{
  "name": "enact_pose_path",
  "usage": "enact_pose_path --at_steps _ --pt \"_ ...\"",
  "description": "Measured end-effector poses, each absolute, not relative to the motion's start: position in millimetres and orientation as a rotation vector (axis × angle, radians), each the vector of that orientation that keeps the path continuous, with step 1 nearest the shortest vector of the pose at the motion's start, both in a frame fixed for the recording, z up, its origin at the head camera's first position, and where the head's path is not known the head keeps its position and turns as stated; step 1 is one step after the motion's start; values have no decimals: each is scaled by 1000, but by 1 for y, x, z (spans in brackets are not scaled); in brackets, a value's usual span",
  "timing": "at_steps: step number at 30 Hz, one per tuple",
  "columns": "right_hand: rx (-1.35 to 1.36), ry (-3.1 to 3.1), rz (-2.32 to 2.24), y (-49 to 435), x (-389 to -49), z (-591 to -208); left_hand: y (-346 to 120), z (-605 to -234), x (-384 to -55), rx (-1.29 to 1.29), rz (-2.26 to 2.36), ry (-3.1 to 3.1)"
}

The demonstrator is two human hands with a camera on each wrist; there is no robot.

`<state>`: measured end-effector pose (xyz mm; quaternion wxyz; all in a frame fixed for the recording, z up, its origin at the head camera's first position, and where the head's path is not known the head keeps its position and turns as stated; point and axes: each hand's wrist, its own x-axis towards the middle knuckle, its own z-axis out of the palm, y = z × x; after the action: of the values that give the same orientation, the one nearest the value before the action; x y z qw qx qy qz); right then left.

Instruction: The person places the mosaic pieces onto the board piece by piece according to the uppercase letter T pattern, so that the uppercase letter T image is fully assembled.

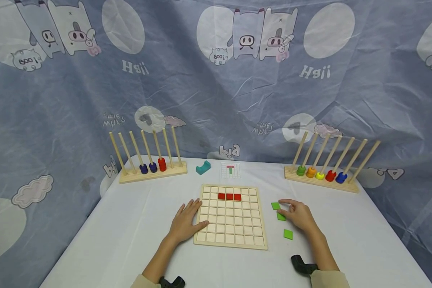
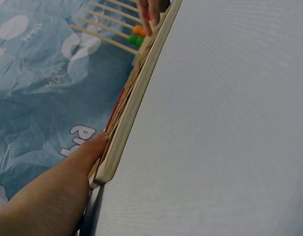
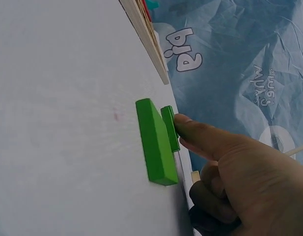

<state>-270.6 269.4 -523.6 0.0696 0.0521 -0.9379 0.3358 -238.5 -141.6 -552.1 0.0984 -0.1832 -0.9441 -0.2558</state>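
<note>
Red tiles [image 1: 229,197], three, sat in the board [image 1: 230,220]; three green tiles [image 1: 288,234] lay beside it, unplaced. Left hand [image 1: 184,225] spread on its edge; right hand [image 1: 300,216] at green tiles, pinching or not I couldn't tell.

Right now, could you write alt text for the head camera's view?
A person's left hand rests on a wooden grid board bearing three red tiles; their right hand is at three green tiles beside it. Behind sit two beaded peg racks.
</note>
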Motion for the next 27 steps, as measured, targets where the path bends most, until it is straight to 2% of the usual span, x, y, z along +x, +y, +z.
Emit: enact_pose_path --at_steps 27 --pt "144 -2878 998 267 -280 -525 -142 -556 -241 -530 -743 -2813"
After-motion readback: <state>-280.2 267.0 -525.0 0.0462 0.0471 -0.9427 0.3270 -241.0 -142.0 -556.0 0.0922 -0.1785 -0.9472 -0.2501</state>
